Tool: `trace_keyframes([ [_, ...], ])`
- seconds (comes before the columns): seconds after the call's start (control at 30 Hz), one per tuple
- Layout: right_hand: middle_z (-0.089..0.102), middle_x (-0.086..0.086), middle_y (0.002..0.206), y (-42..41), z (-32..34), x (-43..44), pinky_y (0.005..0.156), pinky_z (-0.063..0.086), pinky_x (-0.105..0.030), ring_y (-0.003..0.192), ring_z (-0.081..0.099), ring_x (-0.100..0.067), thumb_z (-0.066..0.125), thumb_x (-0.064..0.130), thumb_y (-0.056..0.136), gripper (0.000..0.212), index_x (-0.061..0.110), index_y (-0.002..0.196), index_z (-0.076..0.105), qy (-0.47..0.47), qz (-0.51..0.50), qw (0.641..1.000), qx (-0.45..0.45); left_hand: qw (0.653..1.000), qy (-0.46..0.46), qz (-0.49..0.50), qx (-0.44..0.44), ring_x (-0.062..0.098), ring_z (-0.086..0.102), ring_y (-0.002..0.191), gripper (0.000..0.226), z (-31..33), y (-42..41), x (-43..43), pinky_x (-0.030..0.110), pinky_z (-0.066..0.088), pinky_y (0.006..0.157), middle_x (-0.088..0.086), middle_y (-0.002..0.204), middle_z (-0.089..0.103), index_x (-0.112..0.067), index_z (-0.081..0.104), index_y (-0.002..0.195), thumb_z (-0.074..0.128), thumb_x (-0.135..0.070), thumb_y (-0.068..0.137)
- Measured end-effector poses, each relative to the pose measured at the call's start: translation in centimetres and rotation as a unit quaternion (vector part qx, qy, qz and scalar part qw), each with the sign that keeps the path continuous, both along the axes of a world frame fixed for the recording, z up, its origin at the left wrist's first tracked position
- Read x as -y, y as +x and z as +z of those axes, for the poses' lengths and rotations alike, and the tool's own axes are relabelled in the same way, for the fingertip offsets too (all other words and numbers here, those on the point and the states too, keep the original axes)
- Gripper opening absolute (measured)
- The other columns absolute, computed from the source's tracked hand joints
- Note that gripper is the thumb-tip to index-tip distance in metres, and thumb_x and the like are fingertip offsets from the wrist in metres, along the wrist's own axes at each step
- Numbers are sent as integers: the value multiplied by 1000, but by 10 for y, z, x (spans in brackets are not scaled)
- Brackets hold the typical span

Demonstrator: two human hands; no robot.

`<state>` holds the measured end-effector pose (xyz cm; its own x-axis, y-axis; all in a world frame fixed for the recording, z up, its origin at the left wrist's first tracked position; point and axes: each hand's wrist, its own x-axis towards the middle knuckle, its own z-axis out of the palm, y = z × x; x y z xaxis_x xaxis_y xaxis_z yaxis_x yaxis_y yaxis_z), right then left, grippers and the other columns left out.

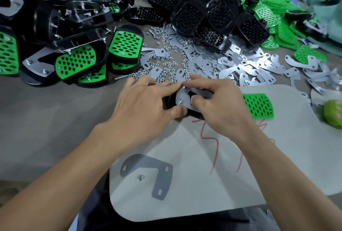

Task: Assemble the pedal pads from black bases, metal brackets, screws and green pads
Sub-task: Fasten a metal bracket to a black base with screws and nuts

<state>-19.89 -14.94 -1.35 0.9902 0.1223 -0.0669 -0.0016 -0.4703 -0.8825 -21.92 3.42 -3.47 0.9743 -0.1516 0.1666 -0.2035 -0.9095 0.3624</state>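
Both hands meet at the table's middle over one pedal pad. My left hand grips the black base, thumb under its edge, fingers stretched over the top. A metal bracket lies on that base with two screw heads showing. My right hand pinches at the bracket's upper screw with curled fingers. A loose green pad lies just right of my right hand. A spare bracket with a nut beside it lies near me on the pale board.
Finished pedals are piled at the left. Black bases heap at the back centre, green pads at the back right. Loose brackets and nuts are scattered just beyond my hands. A green ball-like object sits far right.
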Motion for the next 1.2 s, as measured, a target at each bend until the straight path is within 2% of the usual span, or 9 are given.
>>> trace_keyframes([
  [0.13, 66, 22, 125, 1, 1, 3, 87, 57, -24, 107, 59, 16, 63, 11, 78, 29, 34, 77, 80, -9, -13, 1000, 0, 1000, 12, 5, -8, 4, 39, 111, 80, -1, 0, 0, 34, 26, 88, -26, 141, 57, -48, 50, 144, 31, -86, 76],
  [0.33, 61, 42, 106, 0, -2, -5, 65, 52, -6, 90, 62, 18, 62, 7, 81, 44, 32, 114, 76, -24, -5, 1000, 12, 1000, 3, 6, -6, 7, 41, 108, 73, 0, -1, 1, 33, 25, 86, -30, 138, 58, -50, 48, 145, 40, -81, 79],
  [0.53, 56, 15, 145, -9, -5, -7, 115, 38, -25, 133, 50, 2, 63, 10, 84, 44, 31, 120, 74, -70, -9, 997, 41, 1000, 1, 10, -4, 4, 39, 108, 79, -1, -1, 1, 31, 24, 87, -27, 140, 57, -49, 49, 144, 33, -84, 76],
  [0.63, 61, 12, 140, -12, 0, -12, 112, 43, -29, 129, 55, -3, 65, 13, 83, 37, 30, 113, 78, -71, -34, 995, 59, 1000, 1, 6, 1, 4, 40, 107, 77, -2, 0, 0, 31, 24, 85, -28, 139, 58, -49, 50, 144, 34, -84, 77],
  [0.77, 71, 10, 124, -15, 10, -19, 87, 55, -24, 111, 65, -1, 64, 19, 84, 37, 56, 83, 66, -92, -26, 993, 67, 1000, 1, 0, 24, 8, 45, 105, 73, -3, -1, -1, 33, 25, 84, -28, 133, 62, -45, 53, 142, 36, -83, 82],
  [0.83, 72, 16, 117, -11, 13, -17, 77, 45, -3, 107, 60, 10, 64, 19, 83, 30, 47, 76, 72, -101, -32, 993, 46, 1000, 5, -2, 30, 9, 45, 105, 72, -4, -1, -1, 34, 25, 84, -27, 133, 62, -44, 54, 142, 38, -82, 83],
  [0.97, 61, 20, 136, 1, 18, -12, 66, 42, 4, 113, 59, 2, 59, 9, 90, 30, 30, 94, 80, -99, -25, 994, 49, 1000, 7, -2, 23, 8, 42, 108, 73, -3, -1, 0, 32, 23, 83, -26, 134, 62, -44, 52, 143, 37, -80, 81],
  [1.07, 58, 14, 143, 1, 13, -12, 97, 44, -8, 128, 56, -8, 56, 6, 91, 36, 26, 111, 78, -147, -4, 988, 51, 1000, 20, 2, 8, 3, 37, 108, 76, -2, 0, 0, 28, 18, 82, -29, 137, 59, -48, 48, 145, 35, -82, 78],
  [1.2, 61, 9, 141, -10, 7, -12, 104, 38, -10, 129, 57, -10, 58, 3, 86, 42, 26, 116, 76, -142, 2, 987, 72, 1000, 25, 6, 7, 2, 37, 108, 75, -3, 1, -1, 29, 20, 84, -29, 139, 57, -51, 45, 146, 34, -84, 79],
])
